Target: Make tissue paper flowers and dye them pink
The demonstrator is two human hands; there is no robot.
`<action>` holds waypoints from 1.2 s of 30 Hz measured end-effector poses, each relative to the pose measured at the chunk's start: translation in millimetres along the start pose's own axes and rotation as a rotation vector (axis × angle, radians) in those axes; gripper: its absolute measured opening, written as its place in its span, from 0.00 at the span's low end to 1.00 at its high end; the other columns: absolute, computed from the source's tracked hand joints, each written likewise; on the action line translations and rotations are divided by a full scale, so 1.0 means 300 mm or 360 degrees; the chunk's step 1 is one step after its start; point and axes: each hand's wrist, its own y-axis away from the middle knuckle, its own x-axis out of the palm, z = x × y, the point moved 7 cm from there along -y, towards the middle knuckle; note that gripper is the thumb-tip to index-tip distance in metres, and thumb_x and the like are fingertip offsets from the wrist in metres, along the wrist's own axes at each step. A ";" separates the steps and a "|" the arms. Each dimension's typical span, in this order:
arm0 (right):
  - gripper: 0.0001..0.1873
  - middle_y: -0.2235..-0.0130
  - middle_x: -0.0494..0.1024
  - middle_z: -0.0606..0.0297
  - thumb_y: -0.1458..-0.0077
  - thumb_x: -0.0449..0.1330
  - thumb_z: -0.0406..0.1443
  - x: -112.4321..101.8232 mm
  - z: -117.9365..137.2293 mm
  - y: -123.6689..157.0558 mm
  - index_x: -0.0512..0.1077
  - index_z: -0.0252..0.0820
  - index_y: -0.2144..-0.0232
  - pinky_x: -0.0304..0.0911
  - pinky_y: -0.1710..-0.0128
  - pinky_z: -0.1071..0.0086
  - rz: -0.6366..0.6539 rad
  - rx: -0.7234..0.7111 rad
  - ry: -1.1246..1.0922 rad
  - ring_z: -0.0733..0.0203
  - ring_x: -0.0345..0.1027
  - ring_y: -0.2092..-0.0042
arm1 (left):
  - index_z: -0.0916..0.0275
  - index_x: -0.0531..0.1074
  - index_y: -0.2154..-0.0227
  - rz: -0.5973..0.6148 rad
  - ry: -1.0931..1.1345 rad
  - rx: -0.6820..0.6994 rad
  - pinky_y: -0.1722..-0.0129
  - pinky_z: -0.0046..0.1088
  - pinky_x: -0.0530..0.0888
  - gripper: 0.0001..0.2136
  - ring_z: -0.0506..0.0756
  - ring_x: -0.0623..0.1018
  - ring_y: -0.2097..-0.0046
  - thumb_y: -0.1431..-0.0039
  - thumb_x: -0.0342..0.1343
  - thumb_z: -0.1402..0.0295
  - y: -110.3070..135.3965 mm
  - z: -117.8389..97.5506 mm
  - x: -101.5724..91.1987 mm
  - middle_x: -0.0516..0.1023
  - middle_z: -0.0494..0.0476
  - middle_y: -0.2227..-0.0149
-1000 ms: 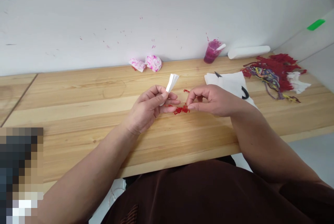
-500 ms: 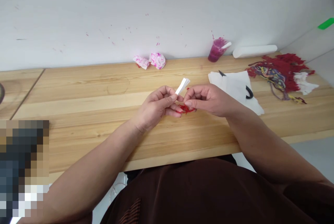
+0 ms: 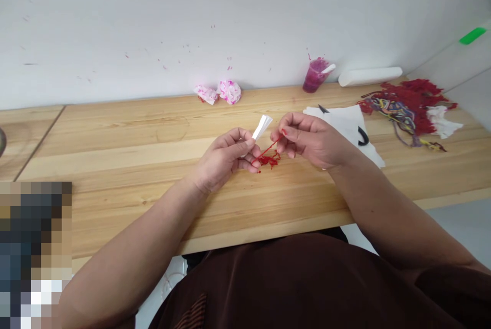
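My left hand (image 3: 230, 157) is closed on a narrow strip of folded white paper (image 3: 262, 127), pinched between thumb and forefinger and sticking up to the right. A strand of red yarn (image 3: 268, 148) stretches from the lower fingers of that hand up to my right hand (image 3: 307, 137). My right thumb and forefinger pinch the strand's upper end. Below the strand, between both hands, shows a small tangle of red yarn (image 3: 273, 159); whether it hangs or rests on the table I cannot tell.
White sheets (image 3: 341, 127) lie right of centre, with dark scissors (image 3: 362, 136) partly covered by them. Behind stand a cup of purple liquid (image 3: 315, 77) and a white roll (image 3: 370, 76). A yarn heap (image 3: 416, 106) lies at right. Two pink-stained crumpled balls (image 3: 229, 92) sit by the wall.
My right hand has moved up and right, away from the left, drawing a red strand out straight between them. The left hand keeps its hold on the folded paper.
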 end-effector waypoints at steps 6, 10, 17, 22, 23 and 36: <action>0.15 0.63 0.81 0.66 0.49 0.74 0.37 -0.003 -0.038 -0.020 0.71 0.41 0.69 0.66 0.75 0.77 -0.0059 0.0199 -0.0587 0.68 0.75 0.68 | 0.66 0.73 0.67 0.0076 0.0020 0.0037 0.73 0.23 0.79 0.10 0.49 0.80 0.73 0.45 0.69 0.68 0.007 -0.009 0.009 0.80 0.55 0.69; 0.14 0.72 0.75 0.73 0.48 0.73 0.33 0.009 -0.052 -0.030 0.69 0.41 0.69 0.64 0.78 0.81 -0.0050 0.0200 -0.0762 0.72 0.69 0.74 | 0.67 0.76 0.69 0.0076 0.0001 0.0050 0.74 0.21 0.77 0.11 0.47 0.78 0.74 0.48 0.72 0.68 0.010 -0.013 0.008 0.80 0.53 0.72; 0.19 0.73 0.75 0.72 0.53 0.77 0.40 0.012 -0.041 -0.030 0.70 0.41 0.69 0.64 0.78 0.78 0.0016 0.0127 -0.0598 0.71 0.68 0.75 | 0.66 0.77 0.70 0.0023 -0.0103 0.0104 0.74 0.21 0.75 0.13 0.47 0.76 0.75 0.50 0.74 0.65 0.013 -0.020 0.001 0.79 0.51 0.75; 0.14 0.76 0.70 0.72 0.47 0.72 0.45 0.001 0.007 -0.006 0.77 0.42 0.66 0.58 0.79 0.73 0.0082 -0.0042 0.0135 0.69 0.62 0.77 | 0.66 0.77 0.68 -0.0170 -0.0533 0.0378 0.73 0.21 0.74 0.12 0.47 0.76 0.76 0.47 0.72 0.64 0.015 -0.078 -0.021 0.78 0.50 0.77; 0.13 0.77 0.70 0.72 0.46 0.72 0.44 0.006 0.012 0.000 0.79 0.42 0.64 0.57 0.78 0.72 0.0113 -0.0069 0.0326 0.69 0.61 0.77 | 0.66 0.76 0.68 -0.0212 -0.0611 0.0432 0.73 0.22 0.74 0.12 0.47 0.76 0.76 0.46 0.71 0.64 0.017 -0.091 -0.024 0.78 0.50 0.77; 0.13 0.73 0.79 0.68 0.37 0.64 0.44 0.045 0.055 0.048 0.84 0.44 0.67 0.53 0.76 0.71 0.0229 -0.0344 0.1295 0.69 0.61 0.75 | 0.62 0.77 0.69 -0.0587 -0.1348 0.0841 0.79 0.22 0.62 0.04 0.46 0.67 0.78 0.44 0.64 0.68 0.029 -0.131 -0.057 0.75 0.48 0.76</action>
